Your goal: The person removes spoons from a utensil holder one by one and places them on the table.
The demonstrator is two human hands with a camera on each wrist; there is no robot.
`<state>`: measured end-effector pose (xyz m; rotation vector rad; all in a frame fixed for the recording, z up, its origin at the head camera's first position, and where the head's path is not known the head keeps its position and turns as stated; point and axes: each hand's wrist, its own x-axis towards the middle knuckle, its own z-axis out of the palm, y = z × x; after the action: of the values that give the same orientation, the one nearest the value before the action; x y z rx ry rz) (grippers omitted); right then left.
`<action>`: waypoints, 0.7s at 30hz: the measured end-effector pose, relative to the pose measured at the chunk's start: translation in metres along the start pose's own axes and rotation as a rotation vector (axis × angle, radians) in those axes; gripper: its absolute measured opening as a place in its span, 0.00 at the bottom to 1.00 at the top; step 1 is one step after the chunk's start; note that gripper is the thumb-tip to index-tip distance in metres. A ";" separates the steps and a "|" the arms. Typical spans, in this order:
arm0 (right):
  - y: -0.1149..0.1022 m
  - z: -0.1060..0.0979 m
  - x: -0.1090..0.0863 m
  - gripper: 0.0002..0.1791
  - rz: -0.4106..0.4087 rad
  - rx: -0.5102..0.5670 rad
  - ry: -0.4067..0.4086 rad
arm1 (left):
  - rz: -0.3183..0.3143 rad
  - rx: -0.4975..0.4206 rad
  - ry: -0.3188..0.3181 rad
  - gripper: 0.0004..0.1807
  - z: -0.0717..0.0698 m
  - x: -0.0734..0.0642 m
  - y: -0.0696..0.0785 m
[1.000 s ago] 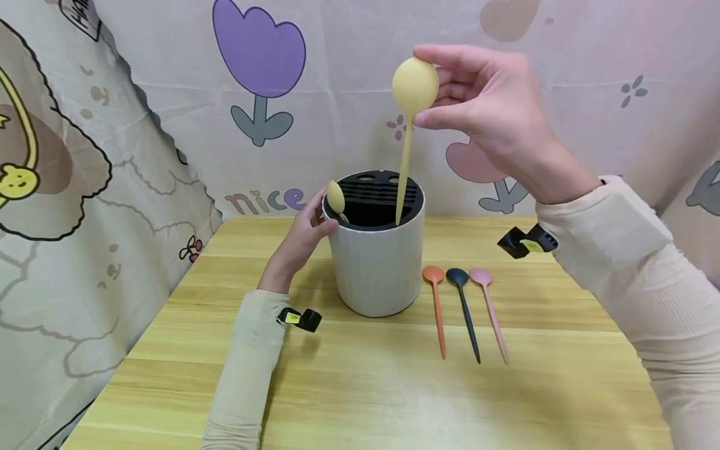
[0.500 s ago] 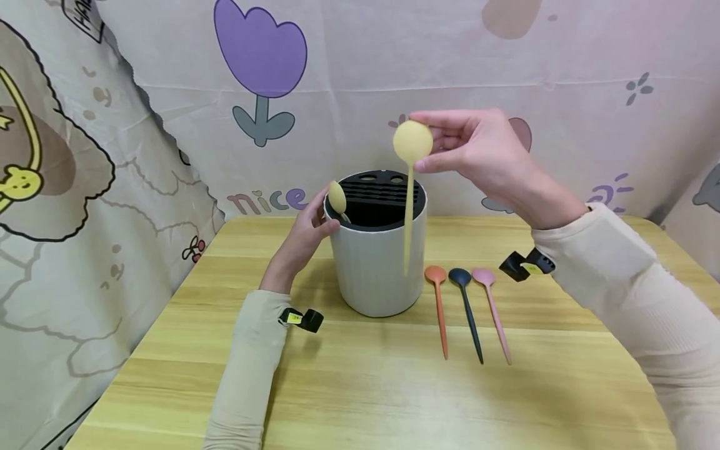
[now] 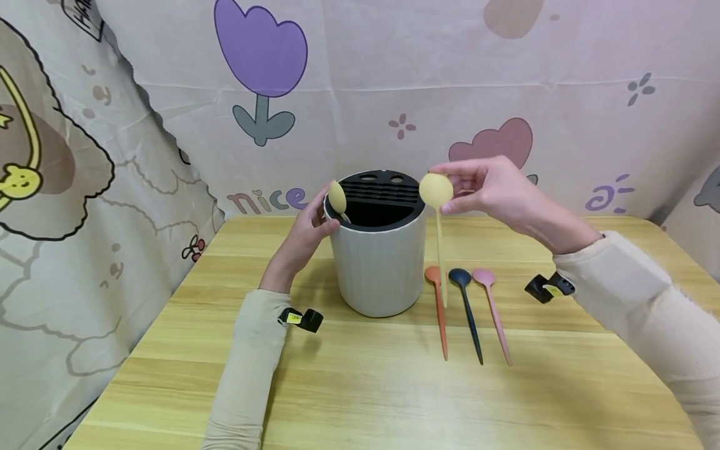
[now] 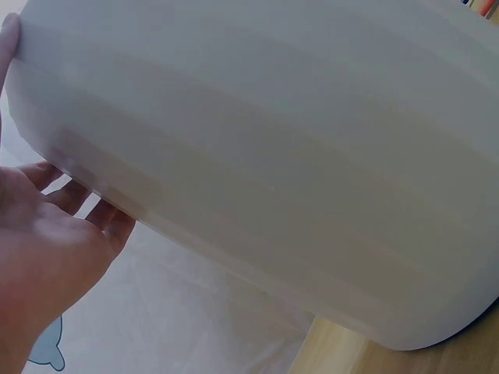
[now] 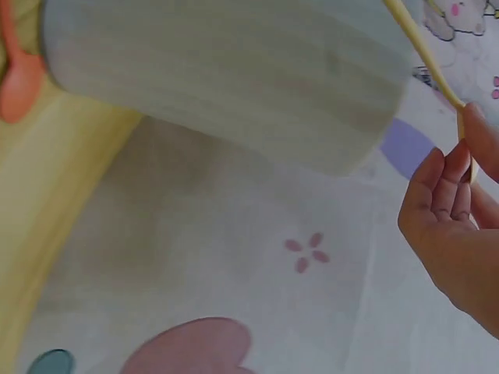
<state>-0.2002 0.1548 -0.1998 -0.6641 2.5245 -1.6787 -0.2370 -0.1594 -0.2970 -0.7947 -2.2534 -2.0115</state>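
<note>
In the head view my right hand (image 3: 497,190) pinches a yellow long-handled spoon (image 3: 435,189) by its round bowl, handle pointing down. The spoon hangs just right of a white ribbed utensil holder (image 3: 379,269) with a black slotted top (image 3: 377,186). Its handle overlaps the orange spoon (image 3: 440,325) in this view. My left hand (image 3: 298,240) grips the holder's left side, thumb at the rim; the left wrist view shows its fingers (image 4: 117,222) against the wall. A second yellow spoon (image 3: 337,197) stands in the holder's open compartment beside that thumb, its handle mostly hidden.
Right of the holder, a dark blue spoon (image 3: 467,306) and a pink spoon (image 3: 495,312) lie beside the orange one on the wooden table (image 3: 360,387). A printed cloth (image 3: 360,81) hangs close behind the table and along its left side.
My right hand has lowered the yellow spoon from above the holder and shifted it rightward, out past the rim. My left hand and the holder stay in place.
</note>
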 end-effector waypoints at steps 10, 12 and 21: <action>0.045 -0.006 -0.018 0.34 0.091 0.015 -0.068 | -0.008 -0.004 0.003 0.71 0.001 0.000 0.001; 0.055 -0.006 -0.020 0.35 0.101 0.016 -0.080 | -0.007 -0.007 0.003 0.71 0.000 0.000 0.001; 0.084 -0.009 -0.026 0.37 0.162 -0.090 -0.098 | -0.006 -0.020 0.007 0.72 0.001 -0.001 0.001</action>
<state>-0.2065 0.1996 -0.2757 -0.5179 2.5216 -1.4529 -0.2358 -0.1587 -0.2961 -0.7825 -2.2381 -2.0393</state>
